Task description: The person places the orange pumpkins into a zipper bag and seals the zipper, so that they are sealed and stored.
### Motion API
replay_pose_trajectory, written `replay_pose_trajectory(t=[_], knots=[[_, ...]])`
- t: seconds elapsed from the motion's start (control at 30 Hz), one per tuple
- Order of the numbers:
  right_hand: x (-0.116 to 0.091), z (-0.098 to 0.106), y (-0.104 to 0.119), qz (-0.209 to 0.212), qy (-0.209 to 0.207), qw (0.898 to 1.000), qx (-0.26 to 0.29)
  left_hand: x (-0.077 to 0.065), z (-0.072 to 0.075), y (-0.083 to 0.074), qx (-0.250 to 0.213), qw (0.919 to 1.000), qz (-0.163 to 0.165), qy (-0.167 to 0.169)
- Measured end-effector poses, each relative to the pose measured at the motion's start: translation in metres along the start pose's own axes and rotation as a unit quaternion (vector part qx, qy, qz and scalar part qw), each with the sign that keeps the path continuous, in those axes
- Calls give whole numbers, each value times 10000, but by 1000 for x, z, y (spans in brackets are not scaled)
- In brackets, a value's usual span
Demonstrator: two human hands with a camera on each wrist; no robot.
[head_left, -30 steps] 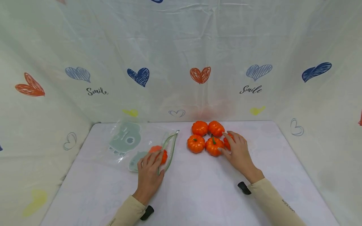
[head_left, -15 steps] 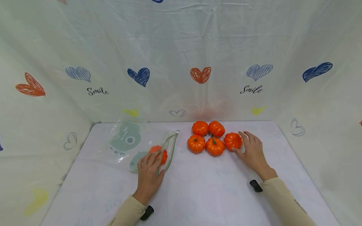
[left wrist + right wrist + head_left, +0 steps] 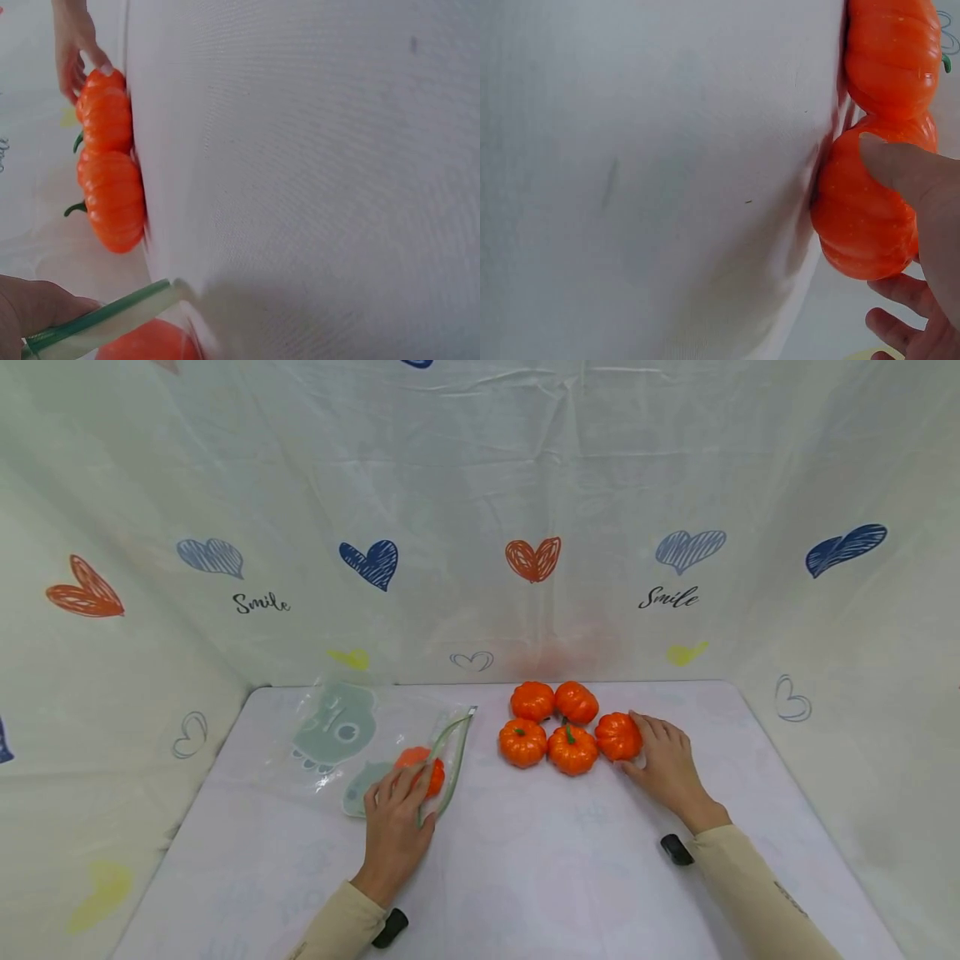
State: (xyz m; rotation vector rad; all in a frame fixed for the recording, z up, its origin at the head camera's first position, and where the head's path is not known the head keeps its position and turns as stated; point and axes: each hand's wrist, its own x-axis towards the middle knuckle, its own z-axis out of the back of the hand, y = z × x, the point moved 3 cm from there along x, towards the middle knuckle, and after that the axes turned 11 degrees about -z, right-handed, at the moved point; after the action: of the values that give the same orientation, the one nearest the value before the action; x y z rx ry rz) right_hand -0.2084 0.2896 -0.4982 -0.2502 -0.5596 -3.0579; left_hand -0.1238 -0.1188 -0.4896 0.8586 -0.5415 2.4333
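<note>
A small orange pumpkin (image 3: 617,737) sits at the right end of a group of several like it. My right hand (image 3: 663,760) holds it from the right side; in the right wrist view the thumb (image 3: 896,165) lies on its skin and the fingers reach round its far side. My left hand (image 3: 397,835) is on the clear zip bag (image 3: 333,722) with green printed shapes, its fingers over the bag and its thumb at the green zip edge (image 3: 112,319). Inside the bag lies another pumpkin (image 3: 435,778), partly covered by the left fingers.
The other pumpkins (image 3: 522,742) stand close together at the back of the white-covered table (image 3: 517,877), left of the held one. A white curtain (image 3: 450,485) printed with hearts rises behind and along both sides.
My right hand first moved to the right, uncovering the rightmost pumpkin, and its fingers then came in against that pumpkin's right side. The left hand and bag have stayed in place.
</note>
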Motion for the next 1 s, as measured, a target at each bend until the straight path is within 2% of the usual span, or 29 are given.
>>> replay_pose_trajectory(t=[0.47,1.0], knots=[[-1,1,0,107,-231,9992,-300,-1,-1,0,9,10000,18,-1],[-7,27,6,388,-765,9931,-802,0,0,1,45,9999,71,89]])
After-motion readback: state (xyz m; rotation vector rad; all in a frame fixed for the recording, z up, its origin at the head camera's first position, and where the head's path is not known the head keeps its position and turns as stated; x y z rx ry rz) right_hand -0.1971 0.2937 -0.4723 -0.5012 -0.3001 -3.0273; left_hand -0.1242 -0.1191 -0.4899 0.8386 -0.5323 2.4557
